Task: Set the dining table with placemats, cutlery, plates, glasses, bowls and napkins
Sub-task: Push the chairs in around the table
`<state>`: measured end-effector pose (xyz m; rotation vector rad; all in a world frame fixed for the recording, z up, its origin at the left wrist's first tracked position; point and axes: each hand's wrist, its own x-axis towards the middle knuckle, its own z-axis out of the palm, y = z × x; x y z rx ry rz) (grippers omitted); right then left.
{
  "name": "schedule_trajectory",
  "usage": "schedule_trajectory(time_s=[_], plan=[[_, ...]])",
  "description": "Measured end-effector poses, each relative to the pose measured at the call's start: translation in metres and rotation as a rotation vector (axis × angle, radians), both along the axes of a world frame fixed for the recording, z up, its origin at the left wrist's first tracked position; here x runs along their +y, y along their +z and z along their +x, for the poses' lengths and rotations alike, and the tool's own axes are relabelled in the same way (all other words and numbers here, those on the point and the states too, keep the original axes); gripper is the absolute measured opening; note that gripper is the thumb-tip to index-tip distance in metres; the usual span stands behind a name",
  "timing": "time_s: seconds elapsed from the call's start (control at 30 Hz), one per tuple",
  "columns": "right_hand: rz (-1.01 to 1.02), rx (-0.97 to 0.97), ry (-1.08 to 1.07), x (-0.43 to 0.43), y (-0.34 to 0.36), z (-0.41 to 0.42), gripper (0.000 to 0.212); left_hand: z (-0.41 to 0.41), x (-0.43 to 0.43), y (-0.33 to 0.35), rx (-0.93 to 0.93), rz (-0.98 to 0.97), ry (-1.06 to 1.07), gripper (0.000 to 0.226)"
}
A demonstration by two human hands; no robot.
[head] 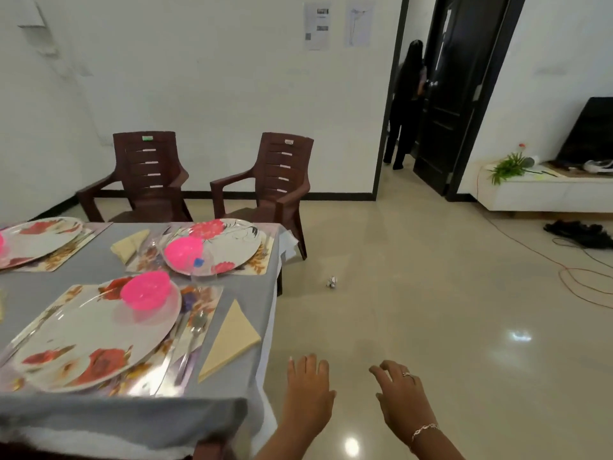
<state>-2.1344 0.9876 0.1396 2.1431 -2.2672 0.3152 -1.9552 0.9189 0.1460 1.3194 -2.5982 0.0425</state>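
The dining table (139, 416) with a grey cloth fills the lower left. On the near floral placemat (159, 370) lies a flowered plate (83, 333) with a pink bowl (146, 293) on it, cutlery (192, 336) to its right and a folded cream napkin (229, 340) beside that. A second setting behind has a plate (229, 247), pink bowl (184, 254), clear glass (202, 270) and napkin (129, 245). A third plate (36, 237) sits far left. My left hand (308, 390) and right hand (401, 393) hover over the floor right of the table, fingers spread, holding nothing.
Two brown plastic chairs (149, 174) (272, 187) stand behind the table. A crumpled wrapper (331, 281) lies on the tiled floor. Orange cable (583, 287) runs at right near a low white cabinet (544, 194). A person (406, 104) stands in the dark doorway.
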Motion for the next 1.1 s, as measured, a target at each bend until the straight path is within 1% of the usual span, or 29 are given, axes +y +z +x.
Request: schedule_trajectory(time_s=[0.03, 0.13, 0.2, 0.43, 0.5, 0.57, 0.63, 0.7, 0.73, 0.8, 0.83, 0.9, 0.93, 0.97, 1.03, 1.1], plan=[[-0.001, -0.003, 0.001, -0.019, -0.003, -0.013, 0.090, -0.014, -0.019, -0.002, 0.002, 0.008, 0.000, 0.081], [-0.017, 0.005, 0.008, -0.079, -0.012, -0.056, 0.091, -0.059, -0.078, -0.006, -0.019, 0.021, 0.046, 0.065], [-0.019, 0.016, 0.020, -0.125, -0.012, -0.093, 0.091, -0.096, -0.123, -0.006, -0.027, 0.031, 0.066, 0.061], [-0.094, 0.059, 0.036, -0.287, 0.019, -0.217, 0.086, -0.212, -0.282, 0.019, 0.019, 0.031, 0.061, 0.057], [-0.084, 0.085, 0.028, -0.331, 0.026, -0.243, 0.079, -0.237, -0.324, 0.022, 0.056, -0.003, 0.078, 0.058], [-0.082, 0.113, 0.021, -0.366, 0.032, -0.258, 0.067, -0.252, -0.357, 0.022, 0.058, -0.017, 0.104, 0.059], [-0.073, 0.136, 0.030, -0.407, 0.030, -0.276, 0.063, -0.270, -0.393, 0.019, 0.075, -0.009, 0.087, 0.060], [-0.089, 0.162, 0.038, -0.458, 0.025, -0.301, 0.063, -0.293, -0.437, 0.017, 0.108, 0.009, 0.083, 0.068], [-0.103, 0.164, 0.042, -0.482, 0.024, -0.311, 0.063, -0.303, -0.459, 0.012, 0.131, 0.001, 0.090, 0.068], [-0.097, 0.169, 0.058, -0.538, 0.019, -0.335, 0.063, -0.326, -0.511, 0.006, 0.118, 0.021, 0.118, 0.059], [-0.087, 0.179, 0.072, -0.568, 0.017, -0.347, 0.063, -0.337, -0.539, 0.005, 0.096, 0.058, 0.129, 0.056], [-0.084, 0.188, 0.095, -0.619, 0.018, -0.365, 0.064, -0.357, -0.590, 0.011, 0.111, 0.131, 0.163, 0.052], [-0.078, 0.192, 0.109, -0.651, 0.021, -0.377, 0.063, -0.370, -0.624, 0.007, 0.134, 0.089, 0.177, 0.050], [-0.086, 0.196, 0.113, -0.677, 0.022, -0.388, 0.063, -0.379, -0.651, 0.006, 0.157, 0.113, 0.204, 0.050], [-0.104, 0.204, 0.119, -0.735, 0.029, -0.408, 0.062, -0.401, -0.708, 0.014, 0.137, 0.010, 0.184, 0.053], [-0.133, 0.186, 0.123, -0.786, 0.035, -0.427, 0.061, -0.422, -0.759, 0.019, 0.112, 0.036, 0.154, 0.058]])
